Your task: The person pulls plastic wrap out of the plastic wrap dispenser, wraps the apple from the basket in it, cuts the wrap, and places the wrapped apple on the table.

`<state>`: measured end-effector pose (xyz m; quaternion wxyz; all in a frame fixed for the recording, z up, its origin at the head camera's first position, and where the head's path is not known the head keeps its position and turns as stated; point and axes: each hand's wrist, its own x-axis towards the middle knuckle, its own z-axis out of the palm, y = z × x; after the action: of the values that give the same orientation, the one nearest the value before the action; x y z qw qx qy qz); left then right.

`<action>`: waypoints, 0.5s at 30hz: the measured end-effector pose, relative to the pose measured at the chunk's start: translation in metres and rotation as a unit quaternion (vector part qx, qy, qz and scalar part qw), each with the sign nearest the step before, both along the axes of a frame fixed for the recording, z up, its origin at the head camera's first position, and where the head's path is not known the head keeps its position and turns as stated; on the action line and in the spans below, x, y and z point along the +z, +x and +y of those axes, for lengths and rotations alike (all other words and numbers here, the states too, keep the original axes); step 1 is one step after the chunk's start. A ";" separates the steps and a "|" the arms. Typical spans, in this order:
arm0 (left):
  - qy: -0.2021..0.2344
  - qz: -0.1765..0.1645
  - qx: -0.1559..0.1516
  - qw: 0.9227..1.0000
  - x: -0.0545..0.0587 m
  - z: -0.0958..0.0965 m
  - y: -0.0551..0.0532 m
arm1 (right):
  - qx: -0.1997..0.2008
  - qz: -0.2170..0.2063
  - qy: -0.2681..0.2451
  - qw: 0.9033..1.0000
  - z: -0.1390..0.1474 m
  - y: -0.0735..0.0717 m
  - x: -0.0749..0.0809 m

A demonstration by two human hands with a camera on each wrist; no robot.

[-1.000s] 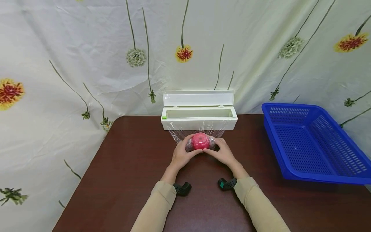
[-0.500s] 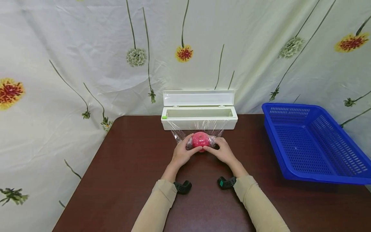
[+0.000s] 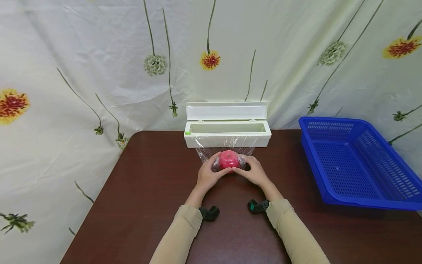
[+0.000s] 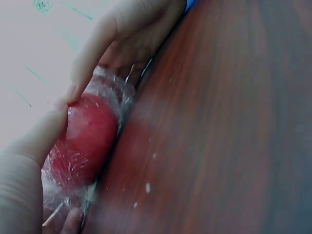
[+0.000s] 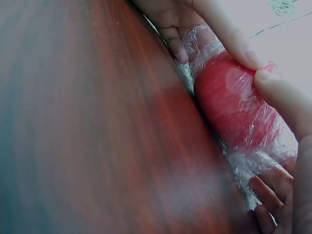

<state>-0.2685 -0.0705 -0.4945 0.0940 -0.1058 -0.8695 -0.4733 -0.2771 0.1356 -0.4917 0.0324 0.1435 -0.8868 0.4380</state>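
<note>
A round red fruit, wrapped in clear cling film, lies between both hands on the table in front of the white film box. My left hand grips it from the left and my right hand from the right. Their thumbs nearly meet on its near side, while the other fingers curl around the bunched film at either end. From the fruit, a stretched sheet of cling film runs back to the box. In the right wrist view, crinkled film gathers at the fruit's end, beside curled fingers.
The film box's lid stands raised against the flowered cloth behind the table. A blue plastic basket stands on the right side of the table. Both wrists wear black bands.
The fruit has turned slightly between the thumbs and fingers. Otherwise the hands, film box and basket stay nearly where they were; the head view shifts a little.
</note>
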 end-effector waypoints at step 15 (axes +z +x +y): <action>0.121 0.074 0.094 0.985 0.003 0.005 0.007 | -0.013 0.020 -0.044 0.999 -0.002 0.000 -0.002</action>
<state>-0.2611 -0.0657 -0.4917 0.2144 -0.0459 -0.8025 -0.5549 -0.2774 0.1335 -0.4937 0.0619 0.1385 -0.8678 0.4731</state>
